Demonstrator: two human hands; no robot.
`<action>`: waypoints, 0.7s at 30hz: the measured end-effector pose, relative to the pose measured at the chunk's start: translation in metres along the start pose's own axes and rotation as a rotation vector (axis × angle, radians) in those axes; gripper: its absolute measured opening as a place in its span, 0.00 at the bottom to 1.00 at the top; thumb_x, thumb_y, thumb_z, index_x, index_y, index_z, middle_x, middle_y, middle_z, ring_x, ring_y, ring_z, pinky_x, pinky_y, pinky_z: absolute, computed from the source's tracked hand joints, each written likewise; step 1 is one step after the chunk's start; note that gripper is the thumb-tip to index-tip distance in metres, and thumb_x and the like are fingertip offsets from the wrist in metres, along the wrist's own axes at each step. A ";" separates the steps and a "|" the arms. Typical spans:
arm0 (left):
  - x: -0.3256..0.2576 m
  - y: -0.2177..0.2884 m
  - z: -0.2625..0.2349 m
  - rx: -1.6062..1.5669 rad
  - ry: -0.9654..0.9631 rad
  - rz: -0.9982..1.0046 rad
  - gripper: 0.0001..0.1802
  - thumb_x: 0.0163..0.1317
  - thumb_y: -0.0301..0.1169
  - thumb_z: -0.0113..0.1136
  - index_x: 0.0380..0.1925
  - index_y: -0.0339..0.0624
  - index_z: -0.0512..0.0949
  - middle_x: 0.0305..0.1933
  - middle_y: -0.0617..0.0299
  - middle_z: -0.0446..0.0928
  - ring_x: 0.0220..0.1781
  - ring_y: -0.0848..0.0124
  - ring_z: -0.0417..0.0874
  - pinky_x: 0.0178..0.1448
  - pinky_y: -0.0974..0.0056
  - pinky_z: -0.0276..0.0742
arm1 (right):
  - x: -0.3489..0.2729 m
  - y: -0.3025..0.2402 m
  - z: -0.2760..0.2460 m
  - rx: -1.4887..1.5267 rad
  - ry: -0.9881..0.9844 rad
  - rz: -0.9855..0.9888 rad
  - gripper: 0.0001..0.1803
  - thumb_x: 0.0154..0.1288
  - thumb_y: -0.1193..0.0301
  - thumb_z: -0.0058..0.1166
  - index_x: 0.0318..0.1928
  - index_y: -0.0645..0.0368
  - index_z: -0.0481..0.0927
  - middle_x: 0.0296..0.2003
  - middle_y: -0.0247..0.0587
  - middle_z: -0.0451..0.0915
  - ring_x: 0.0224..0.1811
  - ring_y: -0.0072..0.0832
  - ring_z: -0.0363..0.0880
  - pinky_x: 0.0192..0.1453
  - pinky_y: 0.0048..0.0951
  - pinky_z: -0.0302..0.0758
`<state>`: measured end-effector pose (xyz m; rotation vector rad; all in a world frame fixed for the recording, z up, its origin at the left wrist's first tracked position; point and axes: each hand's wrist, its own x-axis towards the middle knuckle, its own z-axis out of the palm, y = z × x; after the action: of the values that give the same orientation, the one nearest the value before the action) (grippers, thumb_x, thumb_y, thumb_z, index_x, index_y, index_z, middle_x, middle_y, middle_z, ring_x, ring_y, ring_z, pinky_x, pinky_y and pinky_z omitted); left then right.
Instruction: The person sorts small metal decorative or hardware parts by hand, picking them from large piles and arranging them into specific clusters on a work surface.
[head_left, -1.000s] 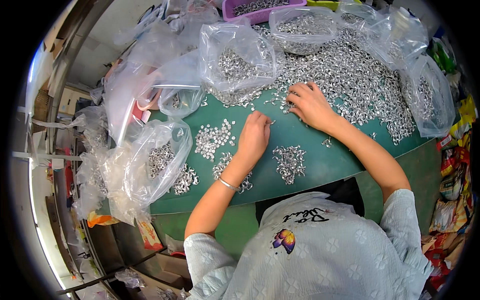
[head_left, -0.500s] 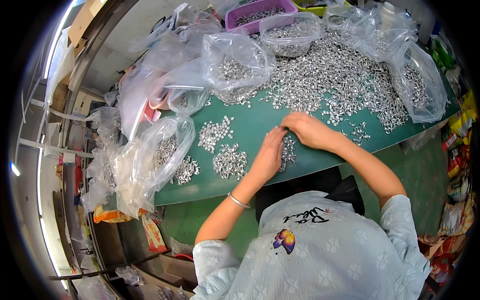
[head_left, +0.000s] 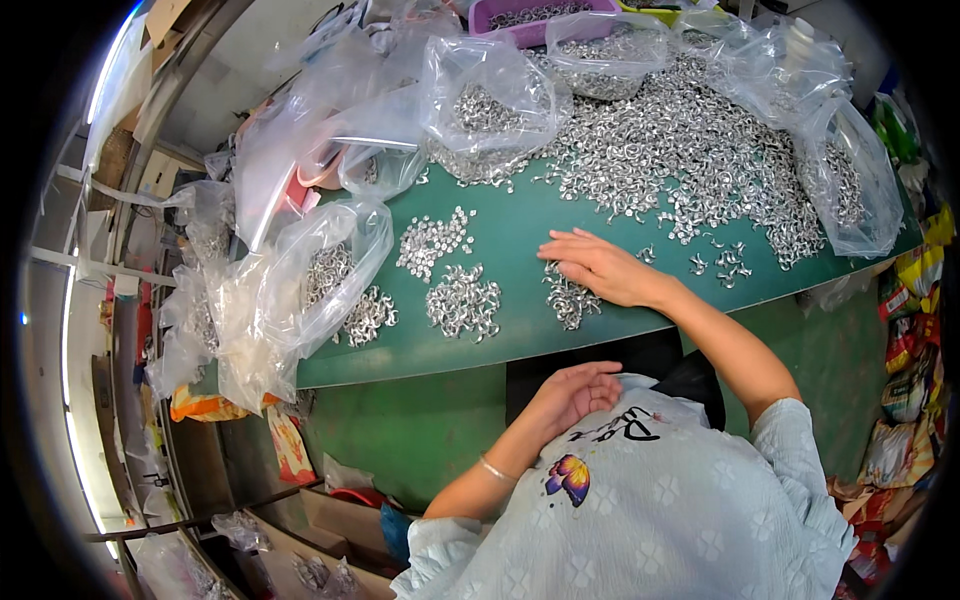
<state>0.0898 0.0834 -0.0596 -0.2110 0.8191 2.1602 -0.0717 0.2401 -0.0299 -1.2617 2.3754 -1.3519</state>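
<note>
Since half a second ago, both hands have parted: the left hand (head_left: 575, 392) has drawn back off the green table (head_left: 520, 330) to the person's chest, and the right hand (head_left: 600, 265) has slid out flat on the tabletop.

Head view, findings:

Right hand lies palm down, fingers spread and extended, holding nothing. It rests on the table with its heel touching a small heap of silver metal clips (head_left: 568, 300), which sits at the near middle of the table. Left hand is off the table, loosely curled against the light blue shirt (head_left: 650, 500), nothing visibly in its grasp; a thin bracelet (head_left: 495, 470) circles the wrist.

Two more small heaps (head_left: 462, 302) (head_left: 432, 240) lie to the left of the first, apart from both hands. A large spread of loose clips (head_left: 680, 150) covers the far right of the table. An open clear plastic bag (head_left: 300, 290) part-filled with clips lies at the table's left edge. Further clear bags (head_left: 490, 100) stand along the far side, with a purple tray (head_left: 545, 20) behind them.
</note>
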 end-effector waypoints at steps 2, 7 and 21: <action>0.015 -0.012 -0.016 -0.300 0.069 -0.044 0.25 0.73 0.35 0.45 0.62 0.26 0.65 0.56 0.44 0.76 0.55 0.61 0.80 0.61 0.60 0.75 | -0.003 0.001 0.000 -0.048 -0.107 -0.016 0.19 0.74 0.64 0.45 0.58 0.61 0.76 0.61 0.46 0.74 0.70 0.42 0.64 0.73 0.43 0.59; 0.031 -0.007 -0.024 -0.443 -0.136 0.013 0.39 0.71 0.48 0.42 0.67 0.22 0.56 0.72 0.33 0.56 0.74 0.48 0.60 0.75 0.51 0.59 | -0.001 -0.009 -0.005 -0.002 -0.058 -0.064 0.20 0.69 0.62 0.52 0.57 0.58 0.77 0.61 0.44 0.74 0.70 0.40 0.63 0.75 0.46 0.56; 0.040 -0.003 -0.016 -0.900 -0.362 -0.020 0.41 0.69 0.55 0.39 0.70 0.33 0.54 0.75 0.39 0.50 0.77 0.46 0.52 0.79 0.43 0.43 | -0.028 -0.025 0.008 -0.050 -0.207 -0.213 0.21 0.57 0.61 0.63 0.48 0.59 0.82 0.60 0.44 0.75 0.68 0.42 0.66 0.74 0.51 0.58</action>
<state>0.0637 0.1002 -0.0897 -0.2577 -0.3913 2.3108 -0.0351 0.2483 -0.0231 -1.6212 2.1986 -1.1535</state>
